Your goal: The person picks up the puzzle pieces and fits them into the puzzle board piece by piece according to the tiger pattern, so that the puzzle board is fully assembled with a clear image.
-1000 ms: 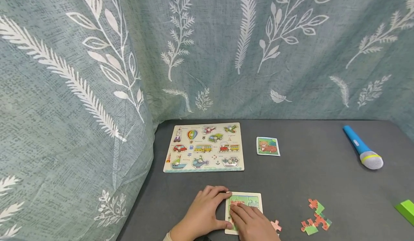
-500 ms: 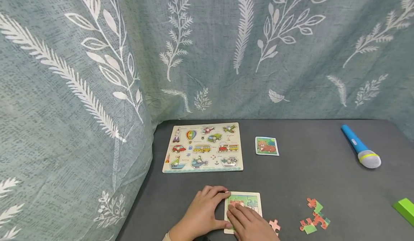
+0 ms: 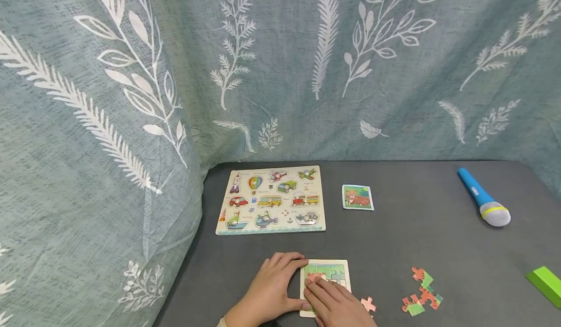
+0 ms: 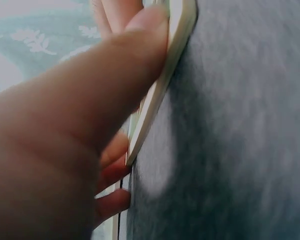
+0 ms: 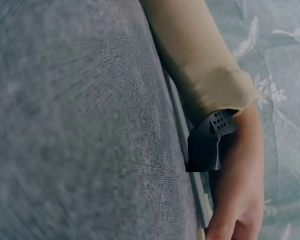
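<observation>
A small square jigsaw tray (image 3: 328, 261) with a pale rim lies at the front of the table, some green and red pieces (image 3: 337, 271) fitted in its upper part. My left hand (image 3: 269, 288) grips its left side, fingers at the far corner and thumb at the near one. The left wrist view shows that thumb (image 4: 135, 52) over the tray's edge (image 4: 152, 102). My right hand (image 3: 335, 303) lies across the tray with extended fingers on the pieces, hiding much of the picture. A loose reddish piece (image 3: 368, 304) sits just right of it.
Several loose jigsaw pieces (image 3: 424, 295) lie further right. Behind are a vehicle peg puzzle (image 3: 271, 201) and a bear picture card (image 3: 357, 198). A blue toy microphone (image 3: 482, 195) and a green block (image 3: 545, 284) are at right. A leaf-patterned curtain (image 3: 280, 73) borders the table.
The whole head view has shifted slightly, so everything appears further left. Both hands keep nearly the same place on the tray.
</observation>
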`<state>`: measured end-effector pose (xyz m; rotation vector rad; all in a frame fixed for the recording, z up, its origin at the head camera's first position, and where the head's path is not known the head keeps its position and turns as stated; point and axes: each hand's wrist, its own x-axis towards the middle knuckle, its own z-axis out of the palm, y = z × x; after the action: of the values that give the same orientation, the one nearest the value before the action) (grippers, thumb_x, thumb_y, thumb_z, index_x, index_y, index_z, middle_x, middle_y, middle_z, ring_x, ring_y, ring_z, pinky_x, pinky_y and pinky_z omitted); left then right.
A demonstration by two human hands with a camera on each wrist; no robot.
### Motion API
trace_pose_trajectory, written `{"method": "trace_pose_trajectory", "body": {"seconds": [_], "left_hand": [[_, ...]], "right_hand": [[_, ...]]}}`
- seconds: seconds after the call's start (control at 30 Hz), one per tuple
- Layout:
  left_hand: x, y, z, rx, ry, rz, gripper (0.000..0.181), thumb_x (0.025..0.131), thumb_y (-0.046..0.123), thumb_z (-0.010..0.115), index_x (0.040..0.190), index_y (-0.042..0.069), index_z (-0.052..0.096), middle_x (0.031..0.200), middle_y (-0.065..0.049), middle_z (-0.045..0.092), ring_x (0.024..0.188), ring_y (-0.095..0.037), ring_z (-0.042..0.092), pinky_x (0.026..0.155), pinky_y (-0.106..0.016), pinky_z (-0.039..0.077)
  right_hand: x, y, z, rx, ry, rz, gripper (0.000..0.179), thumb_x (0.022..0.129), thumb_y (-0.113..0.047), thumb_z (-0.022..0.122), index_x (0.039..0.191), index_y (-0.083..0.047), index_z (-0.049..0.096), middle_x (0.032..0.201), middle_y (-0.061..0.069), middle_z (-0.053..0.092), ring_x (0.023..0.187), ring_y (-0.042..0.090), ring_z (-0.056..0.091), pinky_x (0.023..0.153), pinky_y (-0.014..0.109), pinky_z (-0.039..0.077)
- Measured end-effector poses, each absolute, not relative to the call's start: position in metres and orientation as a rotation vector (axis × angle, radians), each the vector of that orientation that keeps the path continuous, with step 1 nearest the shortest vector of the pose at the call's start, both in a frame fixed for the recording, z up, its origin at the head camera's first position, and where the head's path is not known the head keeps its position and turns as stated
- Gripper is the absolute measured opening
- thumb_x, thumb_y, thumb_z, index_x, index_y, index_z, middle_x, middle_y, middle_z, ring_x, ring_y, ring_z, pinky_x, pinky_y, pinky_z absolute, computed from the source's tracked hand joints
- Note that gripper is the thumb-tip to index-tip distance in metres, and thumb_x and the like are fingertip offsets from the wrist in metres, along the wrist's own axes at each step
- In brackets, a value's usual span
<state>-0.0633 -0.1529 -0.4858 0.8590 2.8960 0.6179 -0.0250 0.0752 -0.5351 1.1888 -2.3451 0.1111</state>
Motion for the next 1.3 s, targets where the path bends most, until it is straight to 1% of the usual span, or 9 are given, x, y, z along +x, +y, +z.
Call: {"method": "trace_pose_trajectory", "body": {"seconds": [0.07,0.13,0.23,0.3,0.6,0.73,0.93,1.13,1.3], "left_hand": [[-0.063,-0.151,-0.487,0.858,2.905,0.615,0.082,0.079,0.06,0.086,0.143,0.015,0.062,0.145,0.002,0.056,0.13,-0.018,0.049,0.103,-0.045,0.044],[-0.063,-0.15,-0.488,0.855,2.912,0.622,0.082,0.079,0.061,0.086,0.143,0.014,0.062,0.144,0.002,0.056,0.13,-0.018,0.049,0.104,-0.045,0.044],[-0.065,-0.15,-0.489,0.862,2.901,0.651,0.082,0.08,0.06,0.086,0.143,0.013,0.062,0.143,0.0,0.056,0.13,-0.02,0.049,0.104,-0.047,0.044],[-0.066,-0.15,-0.49,0.873,2.882,0.67,0.082,0.08,0.058,0.087,0.144,0.013,0.062,0.144,0.0,0.055,0.13,-0.02,0.048,0.104,-0.048,0.043],[-0.063,-0.15,-0.495,0.862,2.914,0.666,0.079,0.082,0.059,0.085,0.142,0.014,0.062,0.144,0.001,0.055,0.13,-0.019,0.049,0.099,-0.045,0.045],[-0.063,-0.148,-0.496,0.875,2.944,0.671,0.08,0.078,0.056,0.089,0.14,0.014,0.063,0.142,0.002,0.055,0.129,-0.019,0.049,0.095,-0.042,0.045],[-0.062,-0.154,-0.49,0.84,2.9,0.687,0.083,0.076,0.053,0.092,0.143,0.013,0.061,0.145,0.002,0.053,0.131,-0.02,0.048,0.098,-0.047,0.044],[-0.063,-0.153,-0.491,0.837,2.893,0.685,0.083,0.077,0.054,0.091,0.143,0.014,0.061,0.146,0.001,0.053,0.132,-0.021,0.048,0.099,-0.048,0.044],[-0.064,-0.151,-0.493,0.851,2.874,0.679,0.084,0.077,0.056,0.09,0.144,0.014,0.061,0.145,0.002,0.053,0.133,-0.02,0.047,0.1,-0.048,0.044]], "right_hand": [[-0.024,0.075,-0.535,1.181,-2.353,0.105,0.055,0.115,-0.044,0.029,0.135,-0.015,0.071,0.143,0.002,0.064,0.133,0.017,0.058,0.096,0.031,0.052],[-0.024,0.075,-0.533,1.176,-2.366,0.096,0.045,0.112,-0.044,0.047,0.136,-0.014,0.07,0.145,0.003,0.063,0.134,0.018,0.057,0.096,0.031,0.052],[-0.025,0.074,-0.53,1.183,-2.394,0.116,0.05,0.096,-0.043,0.074,0.136,-0.013,0.07,0.144,0.004,0.062,0.133,0.019,0.057,0.096,0.032,0.052],[-0.025,0.075,-0.529,1.19,-2.421,0.143,0.059,0.087,-0.042,0.084,0.136,-0.013,0.07,0.142,0.004,0.063,0.131,0.02,0.059,0.095,0.032,0.053],[-0.028,0.078,-0.529,1.186,-2.472,0.303,0.053,0.093,-0.04,0.078,0.138,-0.015,0.068,0.143,0.002,0.061,0.131,0.02,0.058,0.097,0.035,0.052],[-0.03,0.078,-0.531,1.192,-2.445,0.358,0.047,0.097,-0.04,0.074,0.137,-0.015,0.068,0.143,0.003,0.06,0.132,0.022,0.057,0.097,0.036,0.052],[-0.03,0.075,-0.531,1.161,-2.41,0.199,0.044,0.109,-0.049,0.05,0.136,-0.019,0.07,0.144,0.0,0.06,0.134,0.021,0.054,0.098,0.036,0.05],[-0.026,0.071,-0.529,1.111,-2.488,0.183,0.05,0.095,-0.05,0.073,0.136,-0.022,0.07,0.138,-0.003,0.062,0.132,0.021,0.056,0.097,0.038,0.052],[-0.022,0.074,-0.529,1.015,-2.568,0.252,0.042,0.1,-0.053,0.066,0.133,-0.029,0.071,0.138,-0.006,0.061,0.129,0.02,0.055,0.097,0.041,0.051]]}}
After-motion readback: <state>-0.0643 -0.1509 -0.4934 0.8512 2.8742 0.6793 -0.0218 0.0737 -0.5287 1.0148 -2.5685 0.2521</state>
